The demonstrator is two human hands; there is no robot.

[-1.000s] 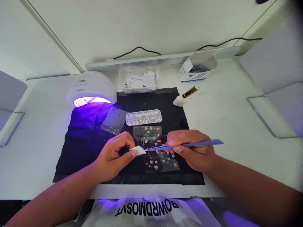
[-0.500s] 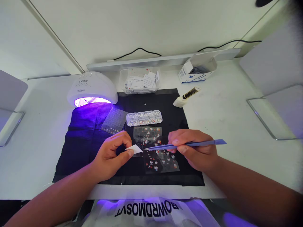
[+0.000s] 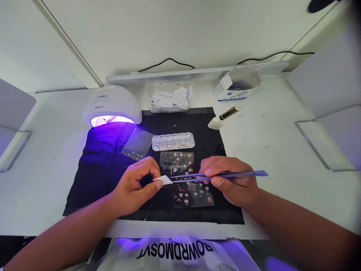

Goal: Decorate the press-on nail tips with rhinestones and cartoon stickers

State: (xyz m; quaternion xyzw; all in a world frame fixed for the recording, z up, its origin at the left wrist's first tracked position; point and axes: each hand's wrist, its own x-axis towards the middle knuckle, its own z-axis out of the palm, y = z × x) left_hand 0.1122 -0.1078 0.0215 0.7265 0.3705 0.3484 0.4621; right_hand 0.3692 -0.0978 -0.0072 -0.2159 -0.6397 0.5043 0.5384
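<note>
Between thumb and fingers, my left hand [image 3: 138, 186] pinches a small folded white wipe [image 3: 164, 180] that comes to a point on the right. My right hand [image 3: 231, 177] grips blue tweezers [image 3: 239, 174], whose two tips are apart and close to the wipe's pointed end. I cannot tell if the tips touch it. Below the hands lie clear sticker sheets [image 3: 193, 197] with small red and white cartoon figures, partly covered by the tweezers and right hand. A clear compartment case [image 3: 173, 142] of tiny gems sits just beyond, with another transparent sheet [image 3: 138, 143] to its left.
A white nail lamp [image 3: 113, 103] glows purple at the back left. Behind the black mat [image 3: 96, 180] stand a clear tub [image 3: 169, 109] of alcohol pad packets and an open alcohol pad box [image 3: 237, 90]. A white bottle with a gold-black cap [image 3: 217, 122] stands at the mat's right edge.
The tweezers' tips have spread apart; they were together before. Both hands stay in nearly the same place, and the whole view has shifted slightly.
</note>
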